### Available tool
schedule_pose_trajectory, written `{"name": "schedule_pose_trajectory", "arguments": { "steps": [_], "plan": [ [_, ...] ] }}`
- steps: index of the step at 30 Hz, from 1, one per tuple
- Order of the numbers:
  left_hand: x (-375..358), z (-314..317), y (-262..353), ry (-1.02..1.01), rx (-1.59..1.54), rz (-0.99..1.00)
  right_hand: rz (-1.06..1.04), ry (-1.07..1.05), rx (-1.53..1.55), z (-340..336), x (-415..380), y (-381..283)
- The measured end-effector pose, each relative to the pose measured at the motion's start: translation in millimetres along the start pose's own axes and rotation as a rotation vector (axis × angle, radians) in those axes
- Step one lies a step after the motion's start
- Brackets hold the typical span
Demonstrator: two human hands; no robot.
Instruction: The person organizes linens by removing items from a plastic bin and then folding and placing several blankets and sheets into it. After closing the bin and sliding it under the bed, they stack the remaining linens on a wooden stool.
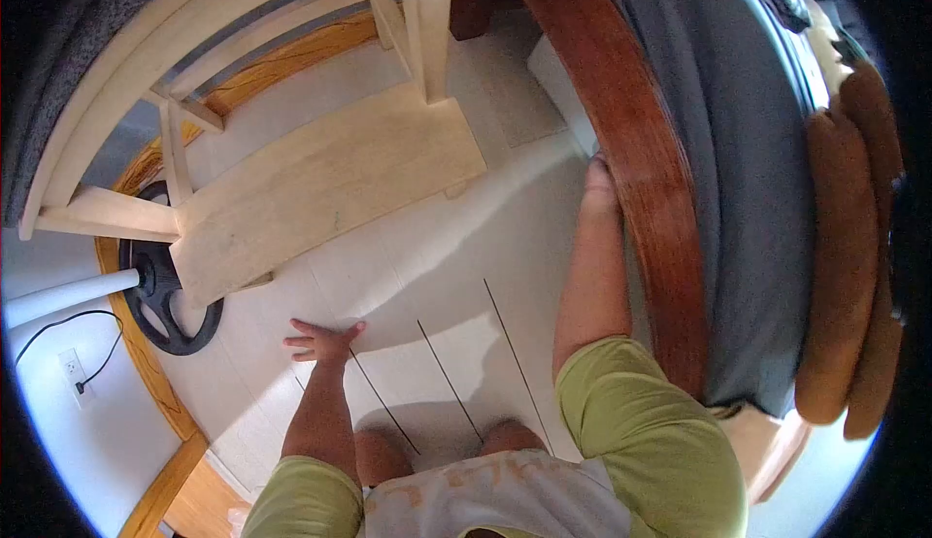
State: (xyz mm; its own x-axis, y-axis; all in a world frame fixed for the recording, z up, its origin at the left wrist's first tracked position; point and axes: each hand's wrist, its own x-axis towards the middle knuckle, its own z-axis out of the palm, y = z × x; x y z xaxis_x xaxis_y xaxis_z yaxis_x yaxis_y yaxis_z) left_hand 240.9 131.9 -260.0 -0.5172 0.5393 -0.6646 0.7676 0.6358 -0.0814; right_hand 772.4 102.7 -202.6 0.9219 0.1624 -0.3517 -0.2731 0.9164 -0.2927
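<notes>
My left hand (325, 341) is over the pale plank floor (427, 295), fingers spread and holding nothing. Its palm seems to rest on the floor in front of a low wooden shelf board (330, 184). On the other side, my right hand (600, 173) reaches to the reddish-brown wooden bed rail (641, 140). Its fingers go under or behind the rail and are hidden. A whitish box-like object (563, 82) shows under the rail, just beyond that hand.
A light wooden frame (427, 33) rises from the shelf board. To the left are a black round base (175, 315) with a white pole (73, 297), and a wall outlet (73, 368) with a plugged cord. Grey bedding (748, 179) and brown cushions (835, 266) are at right.
</notes>
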Motion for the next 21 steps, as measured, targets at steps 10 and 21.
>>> {"name": "schedule_pose_trajectory", "arguments": {
  "steps": [10, 21],
  "plan": [
    [-0.2, 1.4, -8.5, 0.006, 0.058, 0.032, -0.053, 0.288, 0.029, -76.5, -171.8, -85.7],
    [-119.0, -57.3, -36.6, 0.023, -0.369, 1.232, 0.397, 0.416, -0.376, -136.8, -447.0, -170.3]
  ]
}}
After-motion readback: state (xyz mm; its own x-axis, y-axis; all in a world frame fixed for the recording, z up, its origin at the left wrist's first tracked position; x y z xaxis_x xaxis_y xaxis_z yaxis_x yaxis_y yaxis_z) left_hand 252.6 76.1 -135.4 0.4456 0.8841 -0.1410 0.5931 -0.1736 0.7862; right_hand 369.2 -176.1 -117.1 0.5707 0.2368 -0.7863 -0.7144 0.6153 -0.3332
